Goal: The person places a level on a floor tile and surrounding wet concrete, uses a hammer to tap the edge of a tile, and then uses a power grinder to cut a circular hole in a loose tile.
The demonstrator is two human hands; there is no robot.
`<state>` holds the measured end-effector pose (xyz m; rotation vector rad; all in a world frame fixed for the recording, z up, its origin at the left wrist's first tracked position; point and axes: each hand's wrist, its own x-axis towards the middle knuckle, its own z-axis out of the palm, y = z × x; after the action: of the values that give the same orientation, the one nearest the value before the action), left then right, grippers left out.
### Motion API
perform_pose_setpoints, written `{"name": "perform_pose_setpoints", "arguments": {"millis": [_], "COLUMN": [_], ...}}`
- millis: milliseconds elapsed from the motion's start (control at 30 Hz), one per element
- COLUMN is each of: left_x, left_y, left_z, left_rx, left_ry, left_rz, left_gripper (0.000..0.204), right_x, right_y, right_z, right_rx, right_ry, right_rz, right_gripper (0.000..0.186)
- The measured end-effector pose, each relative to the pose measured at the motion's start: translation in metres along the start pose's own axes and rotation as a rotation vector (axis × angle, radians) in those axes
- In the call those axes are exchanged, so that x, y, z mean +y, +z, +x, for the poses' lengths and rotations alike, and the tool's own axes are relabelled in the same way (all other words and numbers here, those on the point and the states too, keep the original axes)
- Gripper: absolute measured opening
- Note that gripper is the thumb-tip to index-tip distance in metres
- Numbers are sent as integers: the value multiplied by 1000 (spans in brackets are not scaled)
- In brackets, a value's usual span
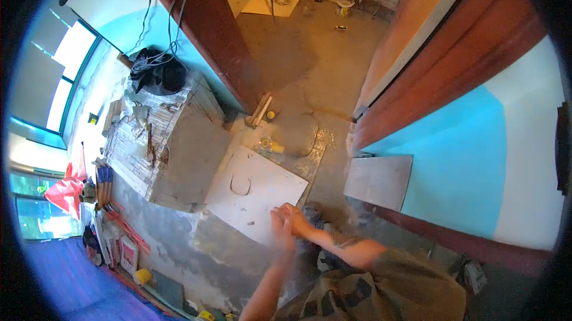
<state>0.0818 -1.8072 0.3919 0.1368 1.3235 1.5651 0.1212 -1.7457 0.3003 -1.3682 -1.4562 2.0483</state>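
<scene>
My left hand (281, 229) and my right hand (296, 221) meet over the near right edge of a white tile-like panel (271, 181). The fingers of both are drawn together against each other; my left one is somewhat blurred. Whatever they pinch, if anything, is too small or hidden to make out. On the panel lie a thin dark curved strip (240, 193) and a few small dark fragments (250, 223). Just past its far edge is a yellow tool (271, 145) whose kind I cannot tell.
Left stands a stack of boxed tiles (149, 136) topped by a black bag (158, 73). Wooden handles (260, 111) lie near the reddish doorway frame (208, 35). A grey tile (381, 181) leans against the right wall. Beyond the doorway sits a white bucket (344, 5).
</scene>
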Motion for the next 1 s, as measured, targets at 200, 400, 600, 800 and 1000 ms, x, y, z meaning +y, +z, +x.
{"name": "perform_pose_setpoints", "arguments": {"millis": [200,400,600,800,1000], "left_x": [48,-78,-234,-415,-433], "left_y": [-101,-317,-466,-492,-499], "left_z": [10,22,27,-30,-21], "left_rx": [-636,-734,-241,-131,17], "left_ry": [-732,-614,-727,-831,-718], "left_rz": [-131,2048,902,1515,1236], "left_gripper": [69,61,40,41,35], "right_x": [-125,65,219,491,477], "right_y": [-123,-255,-219,-220,-230], "right_z": [-8,99,112,72,45], "right_rx": [-735,-352,-364,-569,-549], "right_ry": [-166,162,632,340,618], "right_rz": [-515,-633,-111,-602,-403], "right_gripper": [34,28,29,36,37]}}
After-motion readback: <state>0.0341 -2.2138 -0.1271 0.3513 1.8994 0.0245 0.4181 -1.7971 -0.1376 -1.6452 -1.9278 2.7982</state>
